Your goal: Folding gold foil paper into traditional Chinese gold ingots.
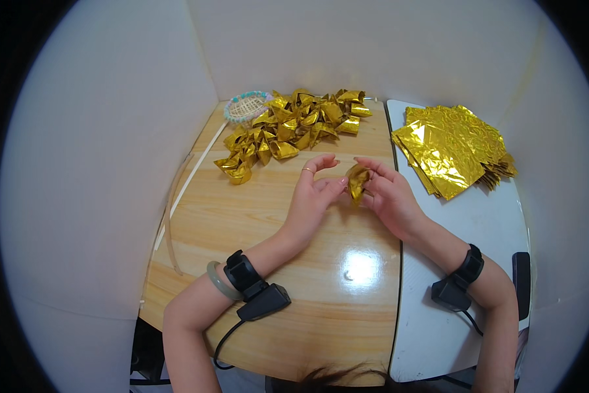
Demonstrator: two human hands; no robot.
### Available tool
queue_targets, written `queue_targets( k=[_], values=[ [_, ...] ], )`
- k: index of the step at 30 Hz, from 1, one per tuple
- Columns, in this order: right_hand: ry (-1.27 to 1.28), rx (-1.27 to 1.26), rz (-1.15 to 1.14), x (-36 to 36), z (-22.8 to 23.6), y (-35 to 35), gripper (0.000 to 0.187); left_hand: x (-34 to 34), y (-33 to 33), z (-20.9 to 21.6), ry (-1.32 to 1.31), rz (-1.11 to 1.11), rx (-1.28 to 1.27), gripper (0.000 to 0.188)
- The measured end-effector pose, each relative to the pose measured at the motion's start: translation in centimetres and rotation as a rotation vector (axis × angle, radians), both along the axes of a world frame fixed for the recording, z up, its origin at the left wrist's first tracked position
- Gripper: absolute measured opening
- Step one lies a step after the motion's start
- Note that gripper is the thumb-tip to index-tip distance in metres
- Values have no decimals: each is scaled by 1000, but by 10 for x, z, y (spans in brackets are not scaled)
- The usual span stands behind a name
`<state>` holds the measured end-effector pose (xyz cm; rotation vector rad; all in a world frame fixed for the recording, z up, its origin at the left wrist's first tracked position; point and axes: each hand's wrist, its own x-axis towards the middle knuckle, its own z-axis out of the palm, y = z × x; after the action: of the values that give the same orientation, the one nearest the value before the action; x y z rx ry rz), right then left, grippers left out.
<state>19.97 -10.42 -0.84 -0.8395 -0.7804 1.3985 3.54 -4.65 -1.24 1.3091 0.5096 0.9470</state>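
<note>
Gold, shiny folded paper (pixel 356 186) points away longways: right hand (pixel 394 200) pinches it, left hand (pixel 314 191) spreads wide, thumb at its left edge.

Pale walls (pixel 111 164) 3 sides, wood-grain tbl (pixel 242 216) w/ glare spot (pixel 361 272), white tbl (pixel 487 219) adj.

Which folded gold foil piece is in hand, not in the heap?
The single folded gold foil piece between the left hand and right hand; the other folded pieces lie heaped toward the far side of the wooden tabletop.
</note>
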Motion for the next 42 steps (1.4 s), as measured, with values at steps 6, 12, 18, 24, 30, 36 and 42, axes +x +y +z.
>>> queue_targets(
  k=[6,12,18,24,30,36,42],
  values=[
    [18,84,-24,-7,1,-1,45,1,0,-2,99,-164,52,42],
    [-37,154,129,-4,-1,1,46,-2,7,-8,62,-133,121,39],
    [-222,-35,55,-6,5,-3,46,-3,5,-7,162,-74,269,37],
    [-124,-10,89,-15,3,-6,44,-2,8,-15,89,6,97,35],
    [-133,-62,62,-11,0,-7,36,-5,5,-8,262,-15,202,35],
    [-420,-87,25,-10,1,-5,27,-6,1,-2,461,11,386,38],
    [-575,-43,-13,-9,3,-4,25,-5,7,-9,517,22,483,38]
  ],
)
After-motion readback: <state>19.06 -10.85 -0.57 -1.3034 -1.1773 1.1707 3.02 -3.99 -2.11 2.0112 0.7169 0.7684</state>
